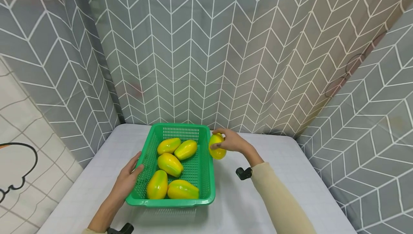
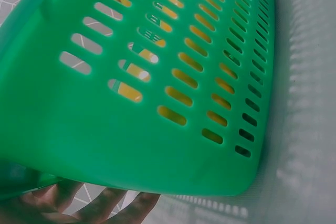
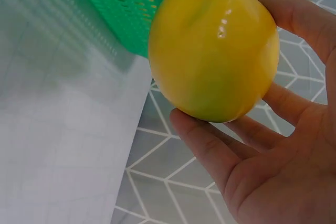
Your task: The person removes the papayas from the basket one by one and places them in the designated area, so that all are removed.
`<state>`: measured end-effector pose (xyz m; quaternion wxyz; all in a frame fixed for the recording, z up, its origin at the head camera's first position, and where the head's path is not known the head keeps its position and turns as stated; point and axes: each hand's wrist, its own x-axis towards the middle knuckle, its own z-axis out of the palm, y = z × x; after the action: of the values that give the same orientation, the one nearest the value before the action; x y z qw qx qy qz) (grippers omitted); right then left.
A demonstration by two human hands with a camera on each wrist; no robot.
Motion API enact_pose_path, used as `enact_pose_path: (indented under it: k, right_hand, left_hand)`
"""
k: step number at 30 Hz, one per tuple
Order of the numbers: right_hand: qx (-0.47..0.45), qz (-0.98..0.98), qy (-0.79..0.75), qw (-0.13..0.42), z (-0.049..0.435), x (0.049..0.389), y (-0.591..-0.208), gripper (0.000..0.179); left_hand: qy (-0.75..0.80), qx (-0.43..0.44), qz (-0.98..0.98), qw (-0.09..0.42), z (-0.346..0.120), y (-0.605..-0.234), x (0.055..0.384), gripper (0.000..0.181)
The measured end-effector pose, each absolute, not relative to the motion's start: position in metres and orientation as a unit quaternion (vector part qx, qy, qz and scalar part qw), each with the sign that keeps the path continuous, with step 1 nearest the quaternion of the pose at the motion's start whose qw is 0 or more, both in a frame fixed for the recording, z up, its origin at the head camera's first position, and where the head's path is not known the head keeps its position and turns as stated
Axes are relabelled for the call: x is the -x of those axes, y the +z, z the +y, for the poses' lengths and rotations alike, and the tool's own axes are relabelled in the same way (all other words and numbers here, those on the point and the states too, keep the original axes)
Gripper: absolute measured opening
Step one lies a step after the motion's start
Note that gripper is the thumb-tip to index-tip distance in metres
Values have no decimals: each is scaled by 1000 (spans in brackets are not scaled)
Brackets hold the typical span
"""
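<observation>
A green plastic basket (image 1: pixel 211 176) with slotted walls holds several glossy yellow-green papayas (image 1: pixel 170 164). My left hand (image 1: pixel 127 178) grips its left rim, the thumb reaching over the edge. In the left wrist view the basket's wall (image 2: pixel 94 140) fills most of the picture, and fingers (image 2: pixel 100 205) show at the bottom. Just off the basket's right rim, my right hand (image 1: pixel 233 141) holds another papaya (image 1: pixel 215 146) between thumb and fingers. Seen from the right wrist, that papaya (image 3: pixel 215 51) is raised above the table, its rounded end facing the camera.
The basket stands on a table with a white cloth (image 1: pixel 267 176). Behind the table and at its sides hang grey curtains (image 1: pixel 200 47) with white zigzag lines. A black wrist device (image 1: pixel 244 173) sits by the right sleeve, and another (image 1: pixel 120 229) by the left.
</observation>
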<state>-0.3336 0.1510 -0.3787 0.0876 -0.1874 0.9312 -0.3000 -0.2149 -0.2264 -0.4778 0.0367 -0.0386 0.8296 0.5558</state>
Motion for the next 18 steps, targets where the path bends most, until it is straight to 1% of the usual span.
enact_pose_path:
  k: [8,18]
  right_hand:
    - [172,933,-304,83,167,334,-394,65]
    - [154,920,-345,106,184,338,-418,65]
  left_hand:
    - [559,38,827,39,-226,-478,216,65]
    - [558,44,827,39,-226,-479,216,65]
